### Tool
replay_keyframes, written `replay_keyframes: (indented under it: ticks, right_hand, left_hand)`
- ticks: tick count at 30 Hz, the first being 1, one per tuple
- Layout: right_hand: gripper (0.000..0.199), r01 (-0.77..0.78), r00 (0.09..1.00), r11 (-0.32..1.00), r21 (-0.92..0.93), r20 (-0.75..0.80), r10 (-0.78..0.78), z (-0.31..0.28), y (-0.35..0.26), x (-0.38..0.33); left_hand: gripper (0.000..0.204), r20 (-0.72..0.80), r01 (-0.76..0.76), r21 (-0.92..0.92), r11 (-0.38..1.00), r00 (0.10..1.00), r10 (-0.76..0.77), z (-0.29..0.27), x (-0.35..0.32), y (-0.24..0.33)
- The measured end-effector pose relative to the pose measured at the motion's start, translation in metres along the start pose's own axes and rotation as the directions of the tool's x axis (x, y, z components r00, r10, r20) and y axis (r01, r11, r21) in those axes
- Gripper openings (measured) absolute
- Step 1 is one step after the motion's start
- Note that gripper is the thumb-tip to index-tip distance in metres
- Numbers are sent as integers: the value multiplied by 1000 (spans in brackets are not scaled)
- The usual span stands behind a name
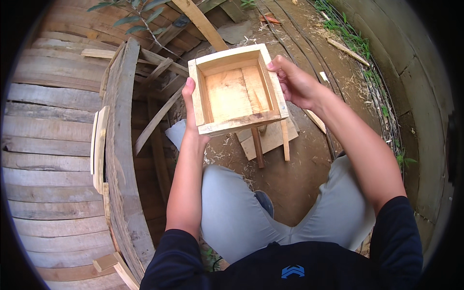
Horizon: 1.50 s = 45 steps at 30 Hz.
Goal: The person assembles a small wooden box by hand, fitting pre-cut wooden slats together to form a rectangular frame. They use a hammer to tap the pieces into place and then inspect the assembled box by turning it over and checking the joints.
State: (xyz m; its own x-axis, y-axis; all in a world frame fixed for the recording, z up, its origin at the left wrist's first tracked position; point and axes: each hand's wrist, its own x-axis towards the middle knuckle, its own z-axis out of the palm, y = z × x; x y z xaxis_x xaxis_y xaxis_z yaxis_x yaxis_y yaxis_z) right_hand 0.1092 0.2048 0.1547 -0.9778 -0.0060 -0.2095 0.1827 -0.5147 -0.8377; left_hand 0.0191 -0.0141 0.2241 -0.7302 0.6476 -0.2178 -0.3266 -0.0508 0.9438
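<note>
Between both hands, wooden box [237, 89] (open-topped)

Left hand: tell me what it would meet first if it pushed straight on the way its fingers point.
Probably the grey planks beyond the wooden box the left hand holds; depth is unclear.

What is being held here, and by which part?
An open wooden box, held by both hands: left hand on its left wall, right hand on its right wall.

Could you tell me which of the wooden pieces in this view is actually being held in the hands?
It is the open square wooden box, gripped by the left hand and the right hand. The flat nailed panel below it lies untouched on the dirt.
</note>
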Motion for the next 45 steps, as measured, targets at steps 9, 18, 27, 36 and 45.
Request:
replay_keyframes:
  ticks: [9,18,27,36,45]
  right_hand:
    - [79,-26,998,994,107,-52,31,5,17,8]
    - [84,-111,991,983,144,-62,121,9,17,11]
    - [81,-71,993,981,180,-83,87,15,28,7]
    - [85,53,999,982,180,-22,-50,18,27,4]
    - [100,140,990,984,113,-38,-137,14,31,10]
  left_hand:
    - [79,-38,70,-121,990,996,-75,3,-3,5]
    - [78,-73,66,-40,997,995,-69,1,-1,3]
    - [81,-76,64,6,998,995,-63,-3,1,2]
    - [86,0,31,-21,999,1000,-31,-13,1,3]
    - [97,18,86,45,995,996,-87,-14,-5,5]
